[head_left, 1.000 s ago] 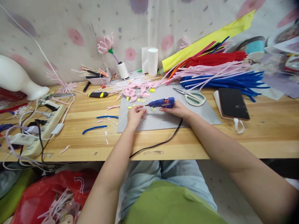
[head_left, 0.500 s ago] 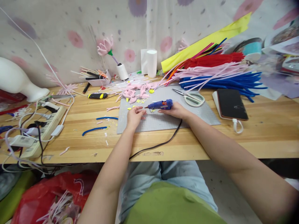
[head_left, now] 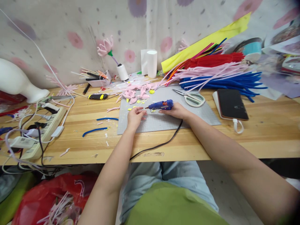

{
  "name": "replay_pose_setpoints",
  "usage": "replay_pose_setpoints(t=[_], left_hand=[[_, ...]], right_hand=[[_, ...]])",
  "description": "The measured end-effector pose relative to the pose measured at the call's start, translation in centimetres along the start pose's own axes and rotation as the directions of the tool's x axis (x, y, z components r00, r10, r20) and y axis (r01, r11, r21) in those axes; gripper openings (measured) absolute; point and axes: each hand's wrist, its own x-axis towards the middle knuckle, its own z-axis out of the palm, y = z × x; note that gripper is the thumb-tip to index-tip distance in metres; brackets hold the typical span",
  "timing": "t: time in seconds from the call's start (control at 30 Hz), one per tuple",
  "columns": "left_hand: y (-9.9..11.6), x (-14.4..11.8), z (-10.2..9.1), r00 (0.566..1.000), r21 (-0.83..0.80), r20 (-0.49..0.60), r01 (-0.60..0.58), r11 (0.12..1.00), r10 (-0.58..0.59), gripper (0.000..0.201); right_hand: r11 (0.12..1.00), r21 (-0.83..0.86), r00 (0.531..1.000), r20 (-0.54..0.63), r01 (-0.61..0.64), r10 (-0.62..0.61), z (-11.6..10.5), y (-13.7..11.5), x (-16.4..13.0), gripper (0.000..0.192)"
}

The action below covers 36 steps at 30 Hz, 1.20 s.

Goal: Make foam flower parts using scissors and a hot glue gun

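Over the grey cutting mat (head_left: 154, 123), my right hand (head_left: 177, 111) is wrapped round the rear of a blue hot glue gun (head_left: 160, 105). Its nozzle points left, close to the fingertips of my left hand (head_left: 136, 117). Those fingers are pinched together on something small and pale that I cannot make out. Pink pipe-cleaner petals (head_left: 134, 93) lie in a pile on the mat's far left part, with yellow bits beside them. Scissors (head_left: 193, 100) with pale green handles rest on the mat's far right.
Bundles of blue pipe cleaners (head_left: 220, 82) and red ones lie at the back right. A black power bank (head_left: 233, 104) sits right of the mat. The glue gun's black cord (head_left: 161, 144) runs over the front edge. At left are a power strip (head_left: 44, 134) and a utility knife (head_left: 97, 97).
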Motion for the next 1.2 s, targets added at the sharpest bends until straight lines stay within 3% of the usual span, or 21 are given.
replay_pose_setpoints(t=[0.67, 0.9, 1.03, 1.2], left_hand=[[0.0, 0.0, 0.0, 1.0, 0.01, 0.006, 0.001, 1.0, -0.001, 0.026], [-0.2, 0.1, 0.0, 0.999, -0.005, 0.038, -0.001, 1.0, 0.001, 0.031], [-0.2, 0.1, 0.0, 0.999, -0.027, 0.047, -0.003, 1.0, 0.005, 0.034], [0.1, 0.6, -0.1, 0.999, -0.099, 0.04, 0.0, 0.995, 0.004, 0.035]], right_hand=[[0.991, -0.129, 0.999, 0.025, 0.029, -0.026, 0.0, 0.3, 0.0, 0.044], [0.992, -0.123, 0.999, 0.007, 0.034, -0.033, -0.2, 0.3, 0.0, 0.039], [0.988, -0.14, 0.987, -0.151, -0.072, 0.05, -0.6, 0.5, 0.3, 0.038], [0.934, -0.22, 0.856, -0.498, -0.282, 0.141, -1.6, 1.7, 1.6, 0.037]])
